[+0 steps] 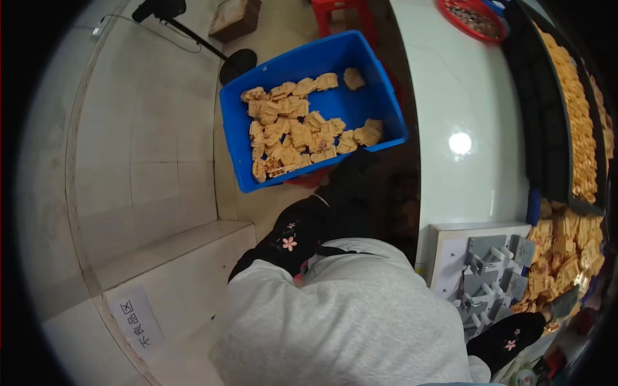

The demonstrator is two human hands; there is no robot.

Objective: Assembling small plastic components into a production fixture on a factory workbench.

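A blue plastic bin [235, 151] holds many beige moulded parts [299, 135], blocky with small details; their exact kind cannot be made out. My left arm, in a black sleeve with pink flowers, reaches forward to the bin's near rim. At its end my left hand [354, 168] looks dark and gloved by that rim, its fingers lost in shadow. Far to the right, my right hand [564, 303], in a grey glove, is at a heap of similar beige parts [560, 254] on the white table. Whether it grips one is not visible.
A fixture with grey metal blocks and white pegs [492, 276] stands on the white table [463, 167]. Beyond are a black tray [547, 96] of beige parts and a red basket [476, 22] of small pieces. A red stool [344, 16], cardboard box [235, 19] and black stand [239, 64] are on the floor.
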